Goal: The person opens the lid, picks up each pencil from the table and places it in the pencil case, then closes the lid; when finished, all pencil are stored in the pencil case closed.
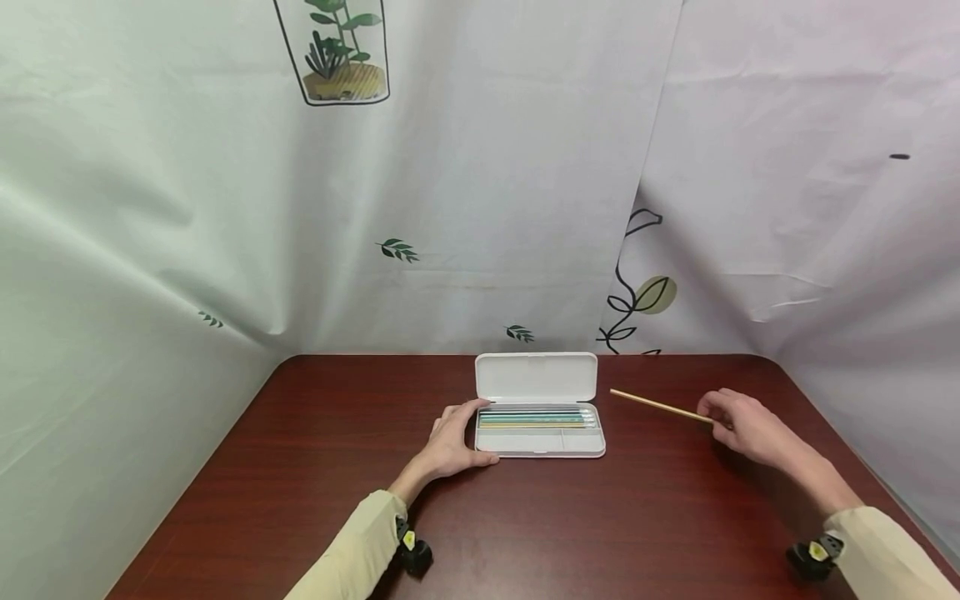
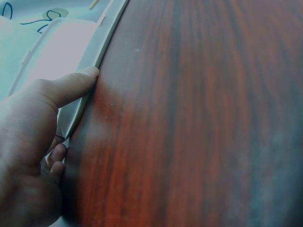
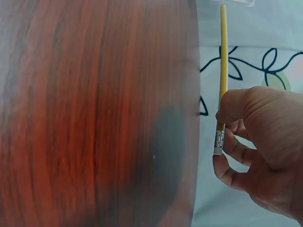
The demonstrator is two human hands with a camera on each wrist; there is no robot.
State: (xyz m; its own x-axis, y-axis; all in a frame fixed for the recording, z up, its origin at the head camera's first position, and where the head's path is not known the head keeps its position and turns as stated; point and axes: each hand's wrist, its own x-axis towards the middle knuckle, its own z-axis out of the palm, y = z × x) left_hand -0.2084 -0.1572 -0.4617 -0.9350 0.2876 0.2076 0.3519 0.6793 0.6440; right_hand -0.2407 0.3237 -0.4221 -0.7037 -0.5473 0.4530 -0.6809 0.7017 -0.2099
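Observation:
A white pencil case (image 1: 517,444) lies on the table with its hinged lid (image 1: 536,377) raised at the back. Several pencils (image 1: 534,417), in silver, teal, green and yellow tones, lie side by side in its long compartment. My left hand (image 1: 448,443) holds the case by its left end, the thumb on the front edge and the fingers toward the back corner. Off to the right, my right hand (image 1: 750,429) pinches a yellow pencil (image 3: 224,56) near its metal ferrule (image 3: 219,139). That pencil is raised above the tabletop, its far end pointing left toward the case.
The dark red wooden table (image 1: 300,467) has rounded far corners. Behind it and at both sides hangs a pale cloth (image 1: 480,183) printed with plants. Each wrist carries a small black camera, such as the left one (image 1: 415,557).

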